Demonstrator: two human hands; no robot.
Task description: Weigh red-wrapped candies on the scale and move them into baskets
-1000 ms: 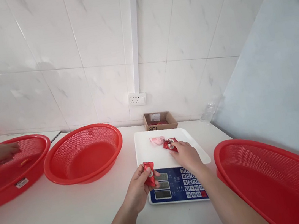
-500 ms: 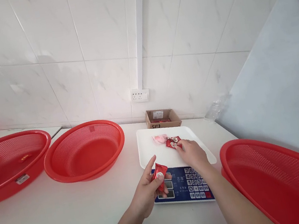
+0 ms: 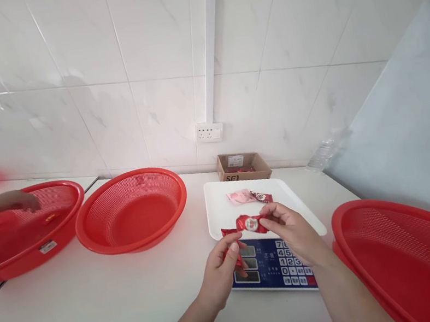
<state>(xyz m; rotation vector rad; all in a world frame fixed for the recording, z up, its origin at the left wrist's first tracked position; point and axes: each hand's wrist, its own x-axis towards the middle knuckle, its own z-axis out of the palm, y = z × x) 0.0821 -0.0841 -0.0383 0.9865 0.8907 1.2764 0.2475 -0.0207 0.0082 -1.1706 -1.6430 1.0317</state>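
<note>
My left hand (image 3: 221,271) is closed on a red wrapped packet (image 3: 231,231), partly hidden by the fingers, over the front panel of the digital scale (image 3: 264,266). Close beside it, my right hand (image 3: 293,227) pinches another red wrapped packet (image 3: 251,224) with a round white label, held above the near edge of the white weighing tray (image 3: 218,213). On the tray lie a pink wrapped packet (image 3: 240,196) and a dark red one (image 3: 262,197), end to end and touching. The contents of the wrappers do not show.
Red plastic baskets stand left (image 3: 138,246), far left (image 3: 66,240) and right (image 3: 351,214). Another person's hand (image 3: 24,200) reaches over the far-left one. Behind the scale sit a cardboard box (image 3: 251,175) and clear plastic (image 3: 320,156) near the tiled wall.
My right hand has lifted a red packet off the tray and brought it toward my left hand. A co-worker's hand has come in over the far-left basket. The view has shifted slightly.
</note>
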